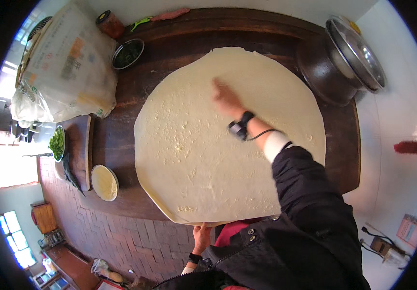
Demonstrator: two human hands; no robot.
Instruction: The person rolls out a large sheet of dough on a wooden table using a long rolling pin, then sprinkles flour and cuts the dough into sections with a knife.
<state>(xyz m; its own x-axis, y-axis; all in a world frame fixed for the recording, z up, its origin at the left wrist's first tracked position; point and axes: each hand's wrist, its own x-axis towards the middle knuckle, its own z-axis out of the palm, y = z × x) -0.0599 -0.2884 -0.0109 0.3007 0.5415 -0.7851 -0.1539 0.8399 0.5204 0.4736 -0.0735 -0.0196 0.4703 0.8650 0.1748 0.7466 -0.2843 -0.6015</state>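
Note:
A very large, thin round sheet of dough (208,145) covers much of a dark wooden table, with flour and small crumbs scattered over its left and lower parts. Its near edge hangs past the table edge and is folded under. My left hand (202,237) pinches that hanging edge from below, fingertips partly hidden by the dough. Blurred by motion, my right hand (226,97) is over the upper middle of the sheet; whether it touches the dough or holds anything cannot be told. Both wrists wear black bands, the right one with a small device and a cable.
Left stand a bowl of pale flour or meal (104,183), chopped greens (56,143) beside a wooden board (88,152), and a plastic-covered bulk (70,69). A dark-filled bowl (128,54) and jar (110,24) stand behind; a metal pot (330,65) stands at upper right.

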